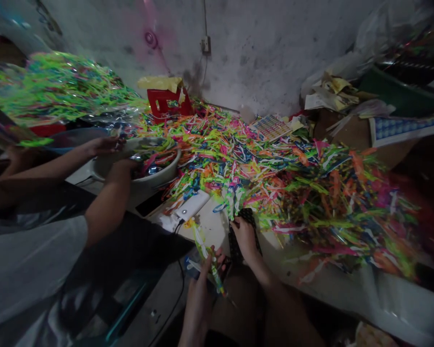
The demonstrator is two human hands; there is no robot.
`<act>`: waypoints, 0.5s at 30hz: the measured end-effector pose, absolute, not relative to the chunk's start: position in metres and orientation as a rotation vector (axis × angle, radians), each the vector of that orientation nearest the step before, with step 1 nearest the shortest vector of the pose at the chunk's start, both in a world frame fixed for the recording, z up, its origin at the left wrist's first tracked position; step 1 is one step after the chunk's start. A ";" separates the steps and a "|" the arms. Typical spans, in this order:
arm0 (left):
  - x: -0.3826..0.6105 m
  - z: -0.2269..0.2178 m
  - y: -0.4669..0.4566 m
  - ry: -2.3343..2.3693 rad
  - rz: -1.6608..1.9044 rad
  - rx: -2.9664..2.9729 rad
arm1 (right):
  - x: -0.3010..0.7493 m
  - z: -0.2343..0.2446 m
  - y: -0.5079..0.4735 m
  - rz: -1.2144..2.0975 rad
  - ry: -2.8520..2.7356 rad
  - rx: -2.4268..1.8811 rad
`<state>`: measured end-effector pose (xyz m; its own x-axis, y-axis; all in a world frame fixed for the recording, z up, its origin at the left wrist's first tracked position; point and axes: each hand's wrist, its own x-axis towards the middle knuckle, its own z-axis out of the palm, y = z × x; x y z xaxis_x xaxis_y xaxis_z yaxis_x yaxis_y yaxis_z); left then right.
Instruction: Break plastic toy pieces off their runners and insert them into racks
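My left hand (207,267), near the table's front edge, is closed around a thin, colourful plastic piece (199,239). The piece is yellow-green and white, with a narrow stick-like end pointing down to the right. My right hand (245,237) rests over a black patterned pad (236,248), thumb and index finger pinched at the lower end of a green and white plastic piece (230,201). Further off, that piece runs into a large heap of similar bright pieces (220,144). Blur and dim light hide their exact kind.
To the left, a co-worker's hands (110,144) are at a white basin (155,179) holding shiny items. A white power bank (192,205) with a black cable lies left of my hands. A red crate (168,101) stands behind, with papers (329,94) at the back right.
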<state>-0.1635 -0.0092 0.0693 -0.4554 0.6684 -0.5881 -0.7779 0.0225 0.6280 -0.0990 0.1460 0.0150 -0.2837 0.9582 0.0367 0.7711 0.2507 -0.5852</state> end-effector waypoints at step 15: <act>-0.158 0.048 -0.009 1.406 1.521 0.234 | -0.048 0.081 0.052 1.392 -2.219 -1.068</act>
